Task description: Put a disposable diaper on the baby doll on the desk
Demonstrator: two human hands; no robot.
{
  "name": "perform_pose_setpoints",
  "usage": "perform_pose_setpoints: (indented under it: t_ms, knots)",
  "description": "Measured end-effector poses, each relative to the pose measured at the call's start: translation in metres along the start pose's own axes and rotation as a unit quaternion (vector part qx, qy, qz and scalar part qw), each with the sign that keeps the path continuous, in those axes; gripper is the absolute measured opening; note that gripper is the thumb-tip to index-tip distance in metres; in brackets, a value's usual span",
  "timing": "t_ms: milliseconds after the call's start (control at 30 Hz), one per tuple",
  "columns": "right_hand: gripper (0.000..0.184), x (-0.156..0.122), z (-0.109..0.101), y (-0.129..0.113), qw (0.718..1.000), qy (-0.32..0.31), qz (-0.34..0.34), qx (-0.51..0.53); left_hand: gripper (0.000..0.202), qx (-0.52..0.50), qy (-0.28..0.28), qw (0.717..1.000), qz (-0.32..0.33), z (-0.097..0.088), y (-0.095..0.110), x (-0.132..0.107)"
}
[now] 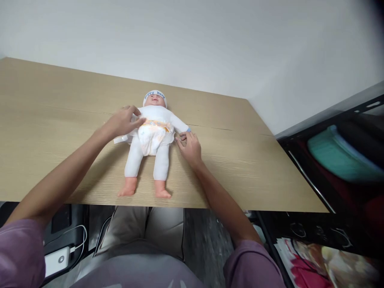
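A baby doll in a white body suit and a printed cap lies on its back, feet toward me. A white diaper with an orange patterned waistband is wrapped around its hips. My left hand is at the doll's side on the left, thumb and fingers apart, with the thumb at the waistband. On the other side, my right hand has its fingertips pinched at the diaper's side edge, close to the doll's arm. A white flap sticks out below my left hand.
The doll lies on a wooden table set against a white wall. To the right stands a black rack with a blurred teal item. A white power bank with a cable is below the table's front edge.
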State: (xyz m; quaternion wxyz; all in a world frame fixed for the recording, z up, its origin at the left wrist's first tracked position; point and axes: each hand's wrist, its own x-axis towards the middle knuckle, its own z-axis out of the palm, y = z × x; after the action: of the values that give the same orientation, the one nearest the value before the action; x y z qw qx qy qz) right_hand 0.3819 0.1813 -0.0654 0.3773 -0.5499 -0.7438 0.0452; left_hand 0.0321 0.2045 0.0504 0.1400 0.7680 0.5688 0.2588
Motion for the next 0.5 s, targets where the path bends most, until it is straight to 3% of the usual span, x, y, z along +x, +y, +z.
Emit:
perform_pose_setpoints:
  t_ms: [133, 267, 367, 500]
  knots:
    - [0.028, 0.001, 0.009, 0.008, 1.000, -0.003, 0.019, -0.025, 0.040, 0.055, 0.066, 0.992, 0.094, 0.020, 0.023, -0.007]
    - [0.032, 0.004, 0.013, 0.013, 0.997, -0.014, 0.075, -0.016, 0.041, 0.022, 0.011, 0.979, 0.202, 0.041, 0.057, 0.002]
    - [0.035, 0.005, 0.010, 0.012, 0.991, -0.040, 0.126, 0.003, 0.050, 0.031, -0.036, 0.976, 0.213, 0.057, 0.071, 0.011]
    - [0.039, 0.008, 0.000, 0.006, 0.983, -0.100, 0.150, 0.047, 0.057, 0.063, -0.031, 0.978, 0.196, 0.068, 0.067, 0.017]
